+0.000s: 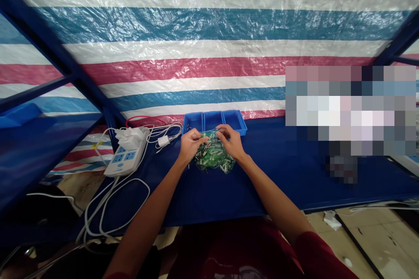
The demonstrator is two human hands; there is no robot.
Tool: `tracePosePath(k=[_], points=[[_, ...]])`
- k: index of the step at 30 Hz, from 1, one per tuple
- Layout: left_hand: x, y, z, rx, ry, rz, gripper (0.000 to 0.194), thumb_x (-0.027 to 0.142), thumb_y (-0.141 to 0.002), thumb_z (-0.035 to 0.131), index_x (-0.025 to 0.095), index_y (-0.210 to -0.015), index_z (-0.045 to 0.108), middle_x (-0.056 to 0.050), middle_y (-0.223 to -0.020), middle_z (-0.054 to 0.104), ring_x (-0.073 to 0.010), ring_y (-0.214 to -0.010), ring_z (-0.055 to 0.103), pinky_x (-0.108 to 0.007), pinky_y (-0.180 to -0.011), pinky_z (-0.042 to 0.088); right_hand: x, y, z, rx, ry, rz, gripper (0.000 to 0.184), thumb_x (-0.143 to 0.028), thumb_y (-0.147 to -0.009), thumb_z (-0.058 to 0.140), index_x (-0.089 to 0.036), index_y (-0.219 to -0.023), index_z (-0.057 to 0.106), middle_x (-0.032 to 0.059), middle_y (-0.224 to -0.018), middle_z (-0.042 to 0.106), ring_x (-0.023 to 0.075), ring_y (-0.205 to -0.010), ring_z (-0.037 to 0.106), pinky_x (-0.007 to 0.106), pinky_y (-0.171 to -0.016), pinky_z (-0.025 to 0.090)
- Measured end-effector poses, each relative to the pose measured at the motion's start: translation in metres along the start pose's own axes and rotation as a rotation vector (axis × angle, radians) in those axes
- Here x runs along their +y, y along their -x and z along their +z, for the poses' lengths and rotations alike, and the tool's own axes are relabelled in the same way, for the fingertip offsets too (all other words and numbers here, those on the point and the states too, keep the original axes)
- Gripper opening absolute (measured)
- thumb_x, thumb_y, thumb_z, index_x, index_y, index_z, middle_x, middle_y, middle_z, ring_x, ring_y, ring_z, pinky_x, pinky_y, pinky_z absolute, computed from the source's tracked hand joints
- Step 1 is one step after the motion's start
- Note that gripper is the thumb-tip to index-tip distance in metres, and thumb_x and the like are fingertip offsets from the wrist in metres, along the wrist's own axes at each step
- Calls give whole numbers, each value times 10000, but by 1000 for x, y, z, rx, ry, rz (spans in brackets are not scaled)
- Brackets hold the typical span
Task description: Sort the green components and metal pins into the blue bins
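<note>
The left hand [190,145] and right hand [233,142] pinch the top of a see-through bag [213,148], fingers [224,127] closed on it. It's just before the blue three-part tray [233,122], with surface [209,200] reaching nearer.

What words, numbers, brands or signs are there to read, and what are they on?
None can be read.
Power strip: any marks are too small to read.
Dark red shirt: pale print, too blurred to read.
Clear plastic bag: no lettering I can make out.
</note>
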State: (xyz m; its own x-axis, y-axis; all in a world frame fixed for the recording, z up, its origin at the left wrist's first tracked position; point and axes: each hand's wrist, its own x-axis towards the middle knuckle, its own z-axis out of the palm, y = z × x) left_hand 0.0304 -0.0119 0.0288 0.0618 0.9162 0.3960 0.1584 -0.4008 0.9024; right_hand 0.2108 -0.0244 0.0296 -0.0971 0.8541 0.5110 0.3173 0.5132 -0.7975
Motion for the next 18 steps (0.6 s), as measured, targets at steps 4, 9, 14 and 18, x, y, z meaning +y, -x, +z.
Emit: tracePosePath(k=[4,9,14,18], points=[[6,0,0,56,82,-18,378,435,-703,761,194,-778,480,84,-475,513,-141,-427,600,-225,-456,436,6,0,1,-95,22,-166,316,-211,-906,412,-228,-1152,610,73,-1055,615,154,-762,582,290,-696,491],[12,2,1,-21,126,-24,387,445,-758,717,193,-1019,584,86,-506,495,-111,-421,550,-227,-502,440,16,-2,4,23,194,-284,202,-246,-909,488,-209,-981,673,100,-1035,555,183,-856,573,299,-722,494],[7,-1,-2,-109,-56,126,429,557,-854,551,157,-897,700,-48,-755,621,-161,-677,580,-284,-658,471,16,-3,2,56,181,-220,216,-313,-928,476,-195,-888,652,83,-901,635,191,-839,585,302,-785,472],[5,-4,-6,-25,-279,238,348,486,-814,622,169,-679,666,-57,-852,637,-177,-774,582,-286,-728,465,11,-3,3,33,84,-90,194,-324,-872,523,-181,-797,630,33,-735,631,157,-659,547,272,-677,442]])
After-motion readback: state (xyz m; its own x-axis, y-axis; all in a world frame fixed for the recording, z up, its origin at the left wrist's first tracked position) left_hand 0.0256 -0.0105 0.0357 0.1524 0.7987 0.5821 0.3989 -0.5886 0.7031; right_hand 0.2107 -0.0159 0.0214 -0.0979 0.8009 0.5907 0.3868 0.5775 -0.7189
